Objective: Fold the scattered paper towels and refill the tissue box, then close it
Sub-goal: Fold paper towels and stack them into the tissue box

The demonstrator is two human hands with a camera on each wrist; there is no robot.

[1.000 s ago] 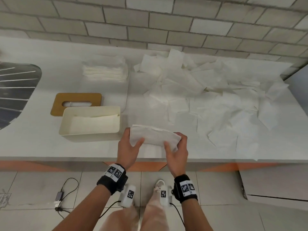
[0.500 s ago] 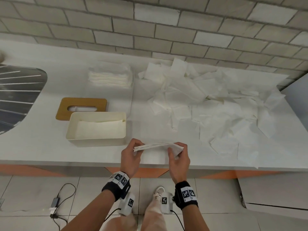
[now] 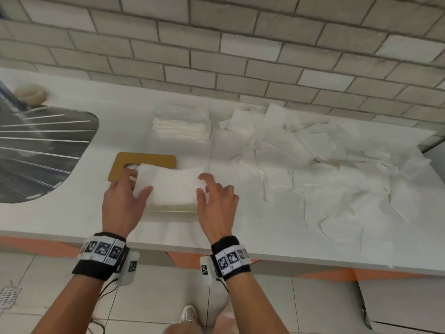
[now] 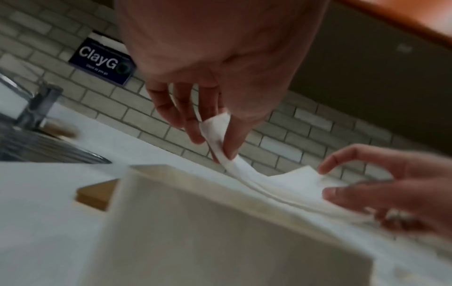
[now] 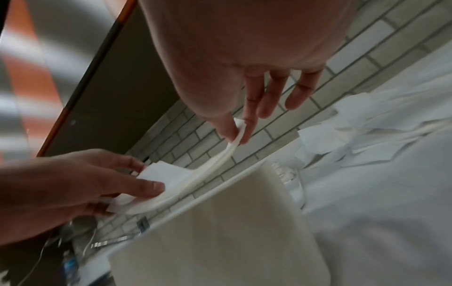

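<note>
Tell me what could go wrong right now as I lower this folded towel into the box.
1. The folded towel sags between your left hand and right hand, each pinching only an end, so the fold may open on release.
2. It hangs over the tissue box rim, so an edge could catch there and crumple instead of lying flat.
3. The wooden lid lies right behind the box, so a forward push might knock it.

White counter, tissue box, lid, scattered towels
</note>
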